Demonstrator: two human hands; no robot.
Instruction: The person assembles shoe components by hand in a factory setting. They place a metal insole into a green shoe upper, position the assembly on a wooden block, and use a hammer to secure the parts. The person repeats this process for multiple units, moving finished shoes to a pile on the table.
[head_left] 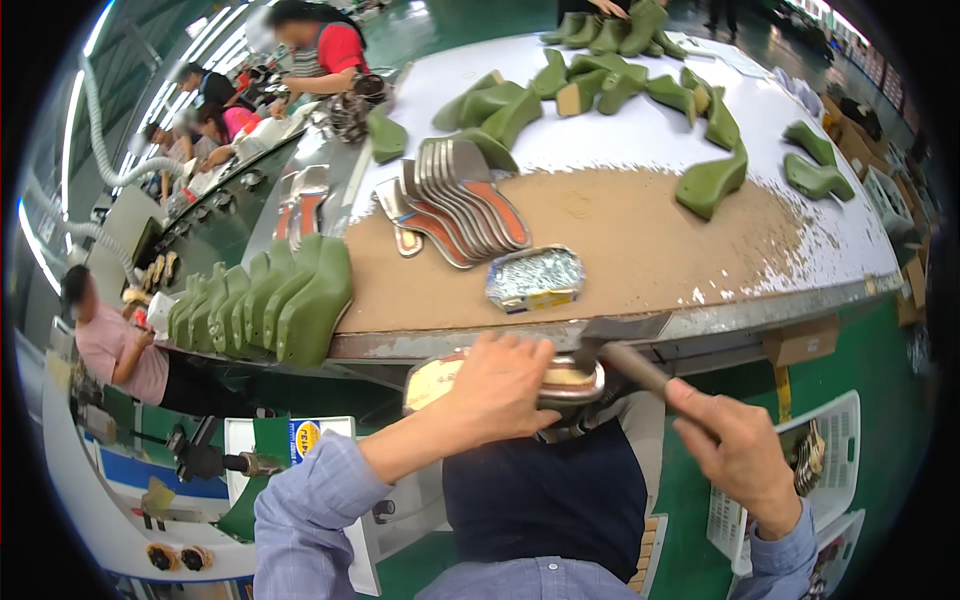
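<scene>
My left hand (498,388) is closed over a shoe last (432,380), its tan underside facing up, just in front of the table edge. Fingers hide the middle of the last, and a shiny rim runs around its right end. In my right hand (735,445) is the wooden handle of a hammer (640,368). The hammer's dark head, slightly blurred, is over the right end of the last; whether they touch I cannot tell. A small tray of shiny tacks (536,278) sits on the table beyond my left hand. Behind it lies a stack of insoles (465,205).
Green shoe lasts (315,300) stand in a row at the table's left corner. More green lasts (590,80) lie across the far side. White crates (840,450) are at the lower right. A machine (190,455) stands at my left. Several people work beyond the table.
</scene>
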